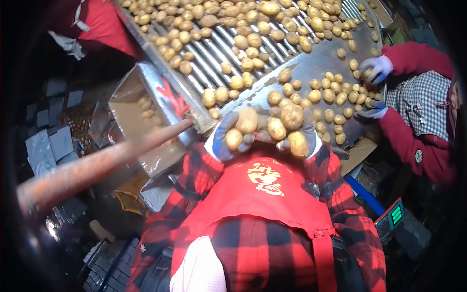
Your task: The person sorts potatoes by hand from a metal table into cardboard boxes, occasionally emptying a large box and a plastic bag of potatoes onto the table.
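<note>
Both my hands, in blue and white gloves with dirty fingertips, are cupped in front of the red apron (pixel 253 194). My left hand (pixel 226 138) is wrapped round potatoes (pixel 247 120), one larger and one smaller below it. Several potatoes (pixel 292 116) lie in my right hand (pixel 309 131), stacked against its palm. Just beyond my hands, loose potatoes (pixel 329 96) rest on the metal sheet (pixel 304 63). Farther up, many more cover the metal rollers (pixel 214 56).
At right a co-worker in gloves (pixel 377 68) handles potatoes. A rusty pole (pixel 107 163) slants across the left, near an open cardboard box (pixel 127 104) with potatoes inside. A scale display (pixel 396 214) glows green at lower right. Red cloth (pixel 109 27) shows at upper left.
</note>
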`<state>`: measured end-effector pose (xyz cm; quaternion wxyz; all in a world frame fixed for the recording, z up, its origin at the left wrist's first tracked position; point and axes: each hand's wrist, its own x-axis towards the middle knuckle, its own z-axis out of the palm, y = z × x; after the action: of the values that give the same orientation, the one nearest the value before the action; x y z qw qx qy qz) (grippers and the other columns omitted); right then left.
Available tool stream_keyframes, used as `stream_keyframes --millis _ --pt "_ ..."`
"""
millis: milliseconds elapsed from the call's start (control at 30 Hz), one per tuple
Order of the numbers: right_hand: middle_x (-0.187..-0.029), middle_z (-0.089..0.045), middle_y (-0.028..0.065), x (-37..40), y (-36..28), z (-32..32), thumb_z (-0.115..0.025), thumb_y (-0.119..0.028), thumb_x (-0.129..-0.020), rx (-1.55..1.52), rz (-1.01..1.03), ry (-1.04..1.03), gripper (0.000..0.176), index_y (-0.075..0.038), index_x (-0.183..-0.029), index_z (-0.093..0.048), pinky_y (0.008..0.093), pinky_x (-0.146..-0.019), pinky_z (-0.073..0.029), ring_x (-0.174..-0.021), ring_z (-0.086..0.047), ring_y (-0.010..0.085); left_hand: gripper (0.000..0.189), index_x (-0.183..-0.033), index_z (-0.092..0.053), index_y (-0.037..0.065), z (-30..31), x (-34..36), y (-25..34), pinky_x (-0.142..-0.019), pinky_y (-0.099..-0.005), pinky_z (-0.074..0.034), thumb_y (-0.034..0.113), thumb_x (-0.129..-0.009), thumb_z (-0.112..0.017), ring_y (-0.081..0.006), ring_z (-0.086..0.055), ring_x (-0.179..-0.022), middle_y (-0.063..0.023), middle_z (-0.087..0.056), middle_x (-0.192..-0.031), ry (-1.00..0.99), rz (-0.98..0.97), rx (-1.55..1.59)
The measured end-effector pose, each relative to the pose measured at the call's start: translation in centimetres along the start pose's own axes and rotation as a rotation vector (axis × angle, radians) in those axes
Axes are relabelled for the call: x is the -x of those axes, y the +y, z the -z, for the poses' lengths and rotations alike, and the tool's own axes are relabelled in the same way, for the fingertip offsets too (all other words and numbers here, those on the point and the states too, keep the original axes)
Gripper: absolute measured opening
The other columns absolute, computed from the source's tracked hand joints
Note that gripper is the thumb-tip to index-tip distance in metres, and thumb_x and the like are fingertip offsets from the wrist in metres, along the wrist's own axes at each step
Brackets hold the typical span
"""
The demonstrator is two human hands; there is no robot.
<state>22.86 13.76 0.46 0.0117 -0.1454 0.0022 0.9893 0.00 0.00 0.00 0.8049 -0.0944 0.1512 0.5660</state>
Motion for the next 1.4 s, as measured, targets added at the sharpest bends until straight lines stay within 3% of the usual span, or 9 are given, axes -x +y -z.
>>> stream_keyframes --millis 100,367,533,567,867,967,1100,1233,1400 --pt "-0.132 -0.057 0.0166 -1.8 7.1 -1.6 -0.059 -0.062 -0.095 1.009 0.38 -0.167 0.077 -0.005 -0.145 -0.045 0.0344 -0.077 -0.057 -0.109 -0.062 0.0259 0.069 -0.152 -0.035 0.007 3.1 8.6 -2.0 -0.051 -0.0262 -0.049 0.047 -0.1 -0.057 -0.0191 -0.064 -0.074 -0.0151 -0.062 -0.127 -0.03 0.053 0.145" --pt "-0.111 -0.066 0.0114 -20.8 16.9 -13.6 -0.061 -0.047 -0.097 1.158 -0.287 -0.288 0.056 0.0 -0.126 -0.06 0.0282 -0.07 -0.054 -0.096 -0.064 0.015 0.061 -0.134 -0.055 0.002 9.2 28.5 1.6 -0.049 -0.0339 -0.05 0.052 -0.101 -0.046 -0.0211 -0.062 -0.066 -0.0141 -0.067 -0.107 -0.056 -0.591 0.232" --pt "-0.123 -0.063 0.0182 -29.5 20.4 -13.6 -0.076 -0.038 -0.086 1.597 0.23 0.092 0.048 -0.001 -0.117 -0.07 0.0389 -0.096 -0.05 -0.112 -0.061 0.0266 0.045 -0.131 -0.059 0.005 9.1 27.7 8.5 -0.082 -0.0301 -0.055 0.039 -0.101 -0.06 -0.0177 -0.065 -0.101 -0.007 -0.066 -0.116 0.57 -1.299 -1.291" --pt "-0.131 -0.059 0.0201 -31.4 21.0 -9.9 -0.078 -0.038 -0.085 1.95 0.62 0.083 0.05 -0.001 -0.118 -0.07 0.0412 -0.103 -0.047 -0.121 -0.057 0.0304 0.046 -0.141 -0.054 0.003 12.6 27.4 9.8 -0.1 -0.0292 -0.048 0.02 -0.1 -0.066 -0.0152 -0.057 -0.119 -0.0059 -0.06 -0.13 0.553 -1.128 -0.374" --pt "-0.127 -0.064 0.0121 -25.9 22.4 -7.4 -0.072 -0.015 -0.092 0.904 -0.098 0.23 0.057 -0.003 -0.144 -0.05 0.0347 -0.102 -0.051 -0.11 -0.064 0.0201 0.054 -0.143 -0.05 0.01 14.3 31.6 5.5 -0.101 -0.047 -0.052 0.038 -0.098 -0.062 -0.0315 -0.059 -0.125 -0.0158 -0.058 -0.13 0.232 -1.031 0.157" --pt "-0.125 -0.063 0.0118 -29.1 26.9 -12.4 -0.074 -0.02 -0.092 1.092 -0.318 0.099 0.06 -0.004 -0.144 -0.05 0.0367 -0.096 -0.055 -0.11 -0.064 0.0209 0.04 -0.129 -0.059 0.008 15.7 33.5 5.2 -0.095 -0.042 -0.053 0.036 -0.101 -0.056 -0.0268 -0.065 -0.103 -0.0121 -0.064 -0.118 1.073 -1.267 -0.946" --pt "-0.12 -0.066 0.0214 -37.5 33.3 -14.9 -0.075 -0.034 -0.083 1.468 0.147 0.09 0.077 0.001 -0.144 -0.044 0.0412 -0.088 -0.054 -0.103 -0.067 0.0333 0.04 -0.124 -0.06 0.004 23.9 39.9 12.8 -0.089 -0.0355 -0.055 0.036 -0.103 -0.051 -0.0208 -0.067 -0.092 -0.0088 -0.068 -0.109 -0.021 -1.049 -0.319" --pt "-0.121 -0.067 0.0225 -31.6 31.5 -12.4 -0.07 -0.034 -0.085 1.717 0.235 -0.116 0.06 -0.003 -0.135 -0.058 0.0423 -0.096 -0.051 -0.111 -0.065 0.0388 0.048 -0.142 -0.052 0.007 22.1 39.9 13.2 -0.112 -0.0462 -0.039 0.037 -0.104 -0.049 -0.0286 -0.057 -0.129 -0.0137 -0.061 -0.136 1.169 -1.35 -0.455" --pt "-0.107 -0.07 0.0159 -18.0 19.0 -6.6 -0.064 -0.028 -0.088 2.209 0.26 0.207 0.041 -0.009 -0.124 -0.068 0.0409 -0.091 -0.052 -0.1 -0.066 0.0308 0.048 -0.142 -0.053 0.005 18.1 33.0 8.1 -0.113 -0.0443 -0.039 0.034 -0.104 -0.05 -0.0288 -0.056 -0.13 -0.0118 -0.06 -0.138 0.972 -1.181 -0.675"
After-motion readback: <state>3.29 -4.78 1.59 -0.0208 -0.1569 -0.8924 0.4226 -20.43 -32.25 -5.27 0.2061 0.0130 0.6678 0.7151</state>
